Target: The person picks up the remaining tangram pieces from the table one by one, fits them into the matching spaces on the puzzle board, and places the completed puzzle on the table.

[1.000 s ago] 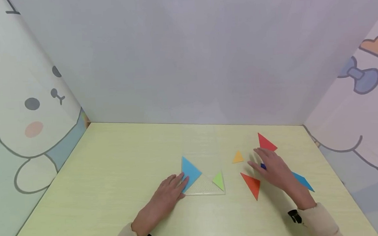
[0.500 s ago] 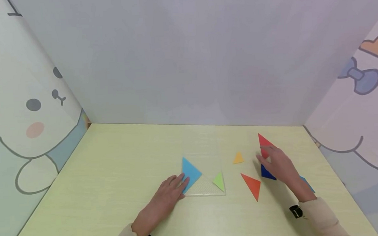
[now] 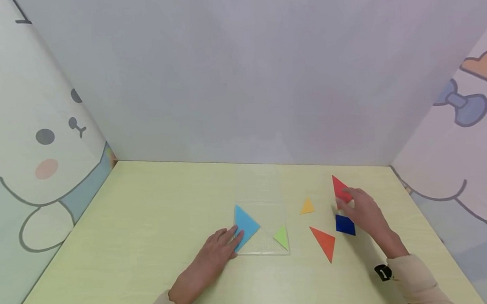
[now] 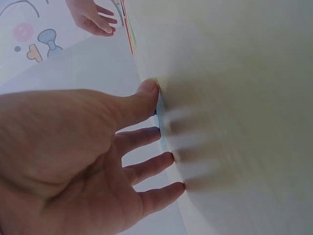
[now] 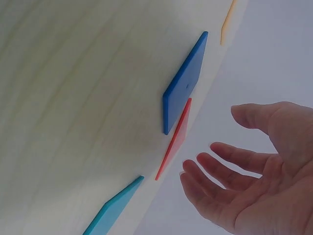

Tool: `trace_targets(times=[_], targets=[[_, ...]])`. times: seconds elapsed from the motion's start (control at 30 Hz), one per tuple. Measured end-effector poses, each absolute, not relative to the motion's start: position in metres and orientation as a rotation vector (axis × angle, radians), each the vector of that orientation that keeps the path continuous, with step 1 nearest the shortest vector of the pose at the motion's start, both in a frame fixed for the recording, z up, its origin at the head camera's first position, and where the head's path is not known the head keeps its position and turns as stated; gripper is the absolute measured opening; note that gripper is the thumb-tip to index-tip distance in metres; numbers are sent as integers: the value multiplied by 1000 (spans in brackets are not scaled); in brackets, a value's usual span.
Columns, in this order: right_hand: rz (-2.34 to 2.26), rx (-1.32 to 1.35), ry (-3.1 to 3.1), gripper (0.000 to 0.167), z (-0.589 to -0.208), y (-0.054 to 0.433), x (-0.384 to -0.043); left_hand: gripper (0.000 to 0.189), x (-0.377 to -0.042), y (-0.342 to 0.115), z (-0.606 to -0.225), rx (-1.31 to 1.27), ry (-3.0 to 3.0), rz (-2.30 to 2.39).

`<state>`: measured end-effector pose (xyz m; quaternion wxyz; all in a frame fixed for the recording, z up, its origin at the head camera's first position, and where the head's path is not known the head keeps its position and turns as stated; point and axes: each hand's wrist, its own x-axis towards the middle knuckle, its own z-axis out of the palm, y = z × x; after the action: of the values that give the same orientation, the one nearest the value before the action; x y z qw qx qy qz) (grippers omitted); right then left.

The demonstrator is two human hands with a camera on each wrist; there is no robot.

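Observation:
A light blue triangle [image 3: 247, 223] lies at the left side of a clear plastic tray [image 3: 258, 244]. On its left edge rest the fingertips of my left hand [image 3: 215, 249], fingers spread in the left wrist view. A small green triangle [image 3: 282, 238] sits in the tray's right corner. My right hand [image 3: 366, 212] is over a red triangle [image 3: 338, 186] and partly covers it. In the right wrist view its thumb and loosely bent fingers stand apart, holding nothing, and the red triangle [image 5: 174, 142] lies flat on the table.
Nearer me than the red triangle lies a dark blue four-sided piece [image 3: 345, 225]. Between tray and right hand are a small yellow triangle [image 3: 307, 206] and an orange-red triangle [image 3: 325, 244]. A teal piece [image 5: 115, 208] shows in the right wrist view, hidden by the right arm in the head view.
My right hand has moved right from above the dark blue piece to over the red triangle, uncovering the dark blue piece. The left hand has stayed at the light blue triangle.

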<state>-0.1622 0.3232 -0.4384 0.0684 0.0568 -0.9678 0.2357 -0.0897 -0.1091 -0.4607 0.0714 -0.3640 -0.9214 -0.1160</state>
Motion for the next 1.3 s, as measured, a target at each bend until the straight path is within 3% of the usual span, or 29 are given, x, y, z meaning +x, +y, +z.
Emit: trace_targets(times=[0.67,1.3], targets=[[755,-31,-3036,56,-444,348,-177,50,-89,-109,-461,-1070,-2803,-309],[627,1,-3047,64,-446,349,-188,49,-92,-113,-460,-1096,-2816,-340]])
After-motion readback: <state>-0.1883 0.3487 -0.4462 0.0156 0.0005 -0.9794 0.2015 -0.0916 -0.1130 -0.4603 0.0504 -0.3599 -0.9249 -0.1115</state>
